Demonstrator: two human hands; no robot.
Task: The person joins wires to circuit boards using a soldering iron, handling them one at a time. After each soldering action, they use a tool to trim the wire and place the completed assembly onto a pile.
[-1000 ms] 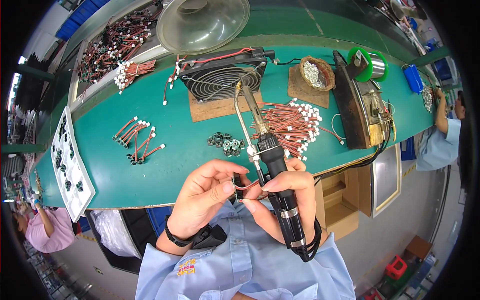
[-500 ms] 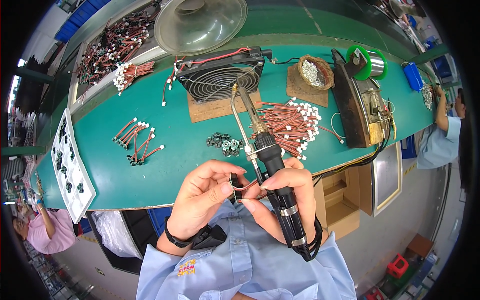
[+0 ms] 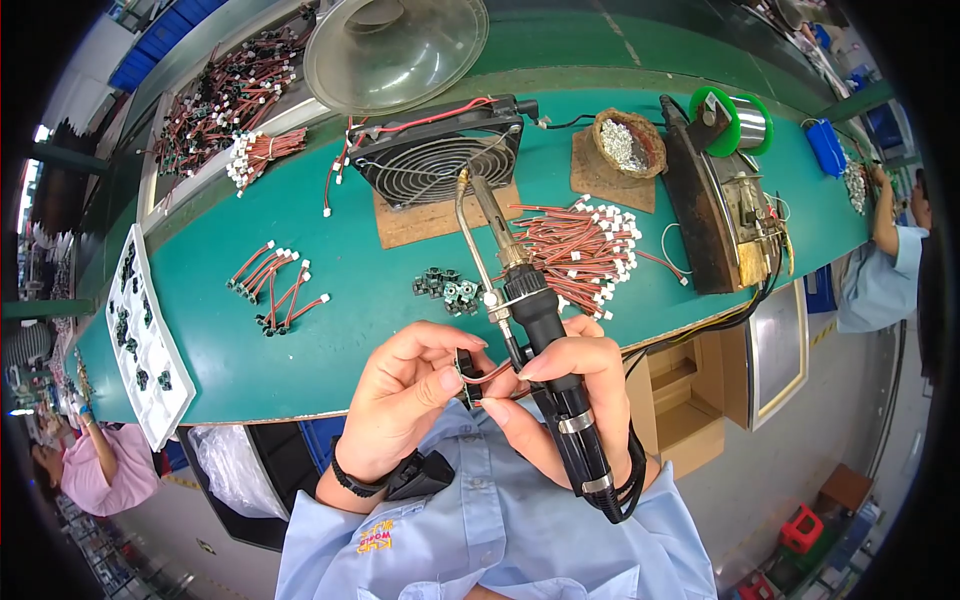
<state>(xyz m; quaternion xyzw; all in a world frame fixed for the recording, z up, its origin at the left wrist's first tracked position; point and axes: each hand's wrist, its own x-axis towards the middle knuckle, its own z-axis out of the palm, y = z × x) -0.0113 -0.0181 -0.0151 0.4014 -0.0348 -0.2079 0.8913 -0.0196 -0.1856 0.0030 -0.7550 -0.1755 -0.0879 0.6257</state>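
"Where do we have the board (image 3: pixel 466 369)?"
"Held up by the near edge of the desk (image 3: pixel 220 360); the grip of our left hand (image 3: pixel 405 395) pinches it between thumb and fingers."
"And our right hand (image 3: pixel 580 375)?"
"Its grip is wrapped round the iron (image 3: pixel 530 298); the board's wires (image 3: pixel 490 377) run to its fingertips."
"What's about us?"
"The tray (image 3: pixel 158 345) at the left edge, the fan (image 3: pixel 420 172) toward the far edge."

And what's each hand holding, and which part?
The left hand pinches a small green-black circuit part near its upper end; the right hand grips a black soldering iron by its handle. Thin reddish wires reach that hand; hold unclear.
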